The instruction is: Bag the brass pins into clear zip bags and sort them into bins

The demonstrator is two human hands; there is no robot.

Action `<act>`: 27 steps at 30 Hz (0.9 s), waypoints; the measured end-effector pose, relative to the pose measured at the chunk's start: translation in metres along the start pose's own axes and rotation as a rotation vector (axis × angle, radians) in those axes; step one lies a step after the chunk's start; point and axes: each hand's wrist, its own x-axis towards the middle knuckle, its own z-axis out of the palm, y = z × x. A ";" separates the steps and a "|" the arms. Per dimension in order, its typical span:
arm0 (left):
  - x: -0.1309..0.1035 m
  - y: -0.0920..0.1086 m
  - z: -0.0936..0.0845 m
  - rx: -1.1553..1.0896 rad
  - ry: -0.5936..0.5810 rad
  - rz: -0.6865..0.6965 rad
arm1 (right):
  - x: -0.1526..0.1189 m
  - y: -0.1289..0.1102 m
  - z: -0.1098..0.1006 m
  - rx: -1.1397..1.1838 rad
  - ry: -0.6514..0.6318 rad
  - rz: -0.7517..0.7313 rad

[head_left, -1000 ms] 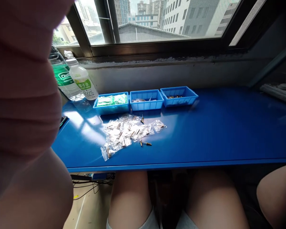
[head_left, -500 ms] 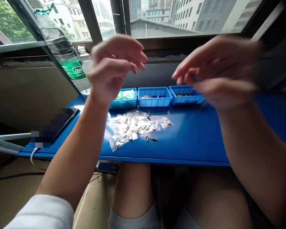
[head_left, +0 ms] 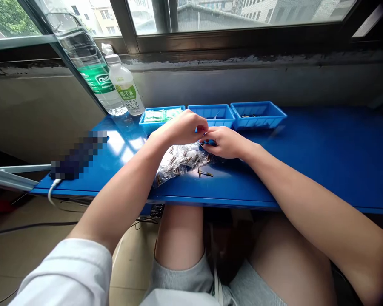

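Note:
Over the back of a pile of small clear plastic bags (head_left: 181,159), my two hands meet at the fingertips. My left hand (head_left: 190,127) is curled into a pinch, and whatever sits in its fingertips is too small to make out. My right hand (head_left: 226,142) comes in from the right, thumb and fingers closed round a small dark screw-like piece (head_left: 202,144), which they partly cover. The bags hold short brass-coloured pieces. Loose black-and-brass screw-like pieces (head_left: 206,174) lie at the front edge of the pile.
Three blue bins line the back: one with green-and-white packets (head_left: 162,114), a middle bin (head_left: 217,109), and a right bin (head_left: 261,122) with dark pieces. Two bottles, a large water bottle (head_left: 95,80) and a smaller bottle (head_left: 125,87), stand back left. A blurred-out device (head_left: 79,155) with a white cable lies left.
Both hands have come down and inward from above the bins to the bag pile, where their fingertips now meet. The view has tilted downward.

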 end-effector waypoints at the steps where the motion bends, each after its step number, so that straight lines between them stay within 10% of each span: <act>1: 0.000 0.000 0.001 0.014 -0.031 -0.001 | 0.001 0.000 0.001 0.006 -0.006 0.012; 11: -0.003 -0.010 0.005 0.015 -0.251 -0.128 | 0.003 0.002 -0.002 0.057 -0.057 0.087; 27: 0.000 -0.006 0.008 0.073 -0.233 -0.090 | 0.003 0.001 -0.001 -0.083 -0.057 0.150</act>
